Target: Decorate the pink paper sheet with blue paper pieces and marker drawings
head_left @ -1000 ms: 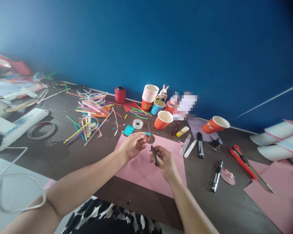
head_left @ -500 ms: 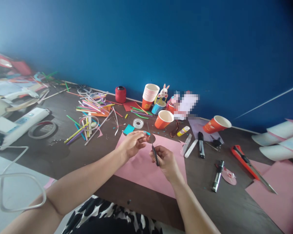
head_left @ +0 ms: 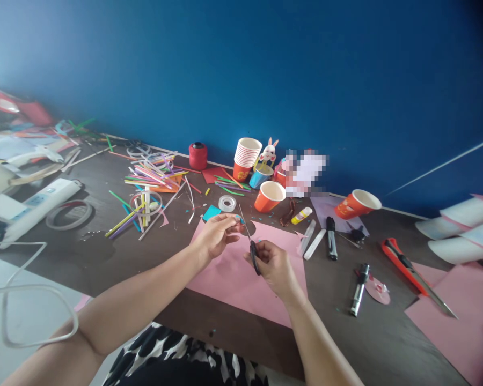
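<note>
My left hand (head_left: 222, 234) pinches a small piece of blue paper (head_left: 240, 219) between thumb and fingers, above the pink paper sheet (head_left: 245, 284). In my right hand (head_left: 270, 264) is a pair of scissors (head_left: 254, 252) with dark handles. The blades point up and away, reaching beside the blue piece at my left fingertips; I cannot tell whether they touch it. A square of blue paper (head_left: 211, 212) lies on the table just past my left hand, close to a roll of clear tape (head_left: 227, 203). A rounded notch shows in the pink sheet's far edge.
Orange paper cups (head_left: 270, 197) and a cup stack (head_left: 247, 158) stand toward the blue wall. Colourful sticks (head_left: 155, 174) lie left. A glue stick (head_left: 301, 215), markers (head_left: 331, 241) and a utility knife (head_left: 414, 273) with exposed blade are to the right. A power strip (head_left: 44, 206) sits far left.
The scissors have tilted left, bringing the blades across to the blue piece at my left fingertips. Less of that blue piece shows. My left hand has hardly moved.
</note>
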The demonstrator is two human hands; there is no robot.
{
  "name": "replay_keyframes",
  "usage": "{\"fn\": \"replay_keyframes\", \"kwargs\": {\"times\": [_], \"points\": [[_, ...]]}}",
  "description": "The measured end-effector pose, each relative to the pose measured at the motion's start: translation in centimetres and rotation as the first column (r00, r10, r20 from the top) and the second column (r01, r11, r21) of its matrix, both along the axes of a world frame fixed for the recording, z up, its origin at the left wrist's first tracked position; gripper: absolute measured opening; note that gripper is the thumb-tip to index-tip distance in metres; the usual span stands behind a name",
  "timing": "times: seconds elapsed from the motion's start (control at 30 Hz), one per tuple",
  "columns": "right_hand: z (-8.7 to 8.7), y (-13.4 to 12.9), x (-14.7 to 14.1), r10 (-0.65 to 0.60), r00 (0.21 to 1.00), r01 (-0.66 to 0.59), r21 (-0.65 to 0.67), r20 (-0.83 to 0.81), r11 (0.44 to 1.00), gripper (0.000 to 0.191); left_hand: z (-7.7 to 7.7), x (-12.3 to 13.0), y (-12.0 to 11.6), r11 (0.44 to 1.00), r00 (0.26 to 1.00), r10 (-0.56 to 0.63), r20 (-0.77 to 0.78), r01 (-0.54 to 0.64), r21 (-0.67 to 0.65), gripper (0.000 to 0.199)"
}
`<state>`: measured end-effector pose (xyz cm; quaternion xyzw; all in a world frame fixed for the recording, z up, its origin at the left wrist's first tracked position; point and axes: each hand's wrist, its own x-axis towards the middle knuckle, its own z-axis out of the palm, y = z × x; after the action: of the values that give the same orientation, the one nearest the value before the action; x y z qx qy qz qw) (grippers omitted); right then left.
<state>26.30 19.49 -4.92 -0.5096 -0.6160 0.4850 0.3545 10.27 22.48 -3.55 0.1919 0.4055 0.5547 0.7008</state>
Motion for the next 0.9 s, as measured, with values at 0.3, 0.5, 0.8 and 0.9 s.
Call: {"fn": "replay_keyframes", "kwargs": {"times": [0.3, 0.5, 0.8, 0.9], "points": [[0.11, -0.11, 0.17, -0.011, 0.999, 0.009, 0.043, 0.049, 0.999, 0.033, 0.22, 0.05, -0.07, 0.999, 0.998, 0.002, -0.068, 0.001, 0.044, 0.013], [-0.07, -0.15, 0.38, -0.025, 0.996, 0.020, 0.070, 0.083, 0.997, 0.033, 0.52, 0.03, -0.12, 0.998, 0.997, 0.004, -0.077, 0.000, 0.058, 0.015], [-0.01, -0.19, 0.44, -0.040, 0.992, 0.027, 0.106, 0.121, 0.994, 0.032, 0.37, 0.11, -0.14, 0.997, 0.992, 0.000, -0.124, 0.009, 0.074, 0.019], [-0.04, -0.25, 0.46, -0.038, 0.991, 0.026, 0.092, 0.131, 0.995, 0.032, 0.30, 0.09, -0.13, 0.996, 0.988, 0.005, -0.154, 0.008, 0.085, 0.020]]}}
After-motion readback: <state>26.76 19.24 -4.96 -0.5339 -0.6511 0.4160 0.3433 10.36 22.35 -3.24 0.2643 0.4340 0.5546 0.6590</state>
